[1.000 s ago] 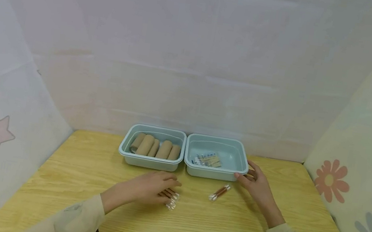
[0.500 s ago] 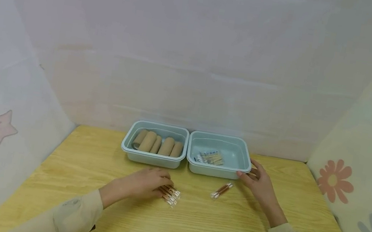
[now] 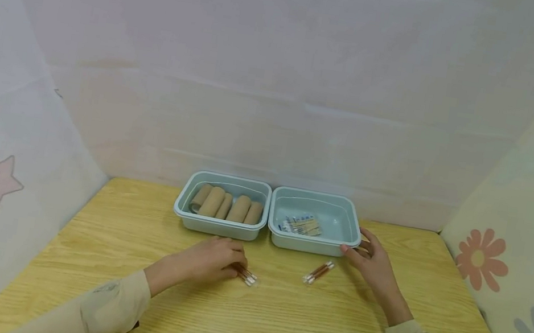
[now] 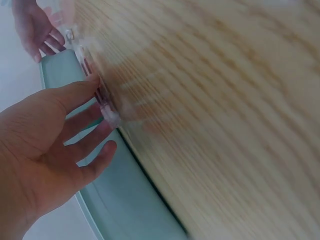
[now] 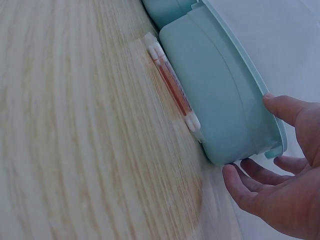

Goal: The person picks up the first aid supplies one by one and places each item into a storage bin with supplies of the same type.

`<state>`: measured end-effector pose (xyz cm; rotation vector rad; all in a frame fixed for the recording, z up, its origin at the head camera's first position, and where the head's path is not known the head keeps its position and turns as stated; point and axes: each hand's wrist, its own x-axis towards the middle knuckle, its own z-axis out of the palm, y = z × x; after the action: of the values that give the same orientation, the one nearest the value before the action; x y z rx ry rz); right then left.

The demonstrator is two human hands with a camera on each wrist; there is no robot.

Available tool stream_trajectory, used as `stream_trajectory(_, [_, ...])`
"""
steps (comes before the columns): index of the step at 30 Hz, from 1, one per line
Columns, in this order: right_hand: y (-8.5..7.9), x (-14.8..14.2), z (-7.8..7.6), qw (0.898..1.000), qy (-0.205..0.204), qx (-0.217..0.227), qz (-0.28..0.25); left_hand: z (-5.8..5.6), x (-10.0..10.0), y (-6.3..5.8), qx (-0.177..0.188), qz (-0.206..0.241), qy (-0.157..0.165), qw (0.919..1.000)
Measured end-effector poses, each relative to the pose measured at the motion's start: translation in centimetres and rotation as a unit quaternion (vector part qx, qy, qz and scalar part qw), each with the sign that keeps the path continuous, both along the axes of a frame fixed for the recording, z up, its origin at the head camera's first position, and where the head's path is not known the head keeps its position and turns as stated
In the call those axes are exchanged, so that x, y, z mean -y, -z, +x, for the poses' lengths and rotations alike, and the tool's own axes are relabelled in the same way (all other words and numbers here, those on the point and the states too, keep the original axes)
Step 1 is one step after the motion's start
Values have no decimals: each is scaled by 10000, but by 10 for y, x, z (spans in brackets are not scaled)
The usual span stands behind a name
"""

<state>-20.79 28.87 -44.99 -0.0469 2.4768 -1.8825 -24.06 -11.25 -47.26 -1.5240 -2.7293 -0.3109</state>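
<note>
My left hand [image 3: 215,259] is low over the table in front of the left bin. Its thumb and fingers pinch reddish-brown cotton swabs [image 3: 246,276] in clear wrappers, white tips pointing right; the hand hides part of them. In the left wrist view, the wrapped swabs [image 4: 102,100] lie between thumb and fingertips. My right hand [image 3: 375,269] holds the front right corner of the right pale blue plastic bin [image 3: 307,245], thumb at the rim and fingers by the side. Another wrapped pair of swabs [image 3: 318,272] lies on the table before that bin.
The left plastic bin [image 3: 219,229] stands against the right one and holds several tan rolls [image 3: 212,202]. Inside the right bin lie packaged wooden-stick swabs [image 3: 303,226]. A wall sheet [image 3: 272,133] rises behind the wooden table [image 3: 274,323].
The swabs in my left hand, fanned out before, now form a tighter bundle with fewer tips showing. My right hand stays at the bin's corner. The head view has shifted slightly.
</note>
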Motion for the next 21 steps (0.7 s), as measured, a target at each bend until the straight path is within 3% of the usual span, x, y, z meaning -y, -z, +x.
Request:
stream_trajectory(6, [5, -2, -4, 10000, 22, 12, 38, -4, -3, 3, -245, 49, 28, 9997])
stream_trajectory(11, [21, -9, -14, 10000, 64, -40, 45, -5, -5, 4, -422, 189, 95, 9989])
stream_trajectory(16, [35, -15, -20, 9997, 157, -47, 189, -6, -7, 3, -426, 327, 129, 9985])
stream_trajectory(21, [36, -16, -20, 9994, 203, -70, 257, -6, -11, 2, -435, 396, 65, 9982])
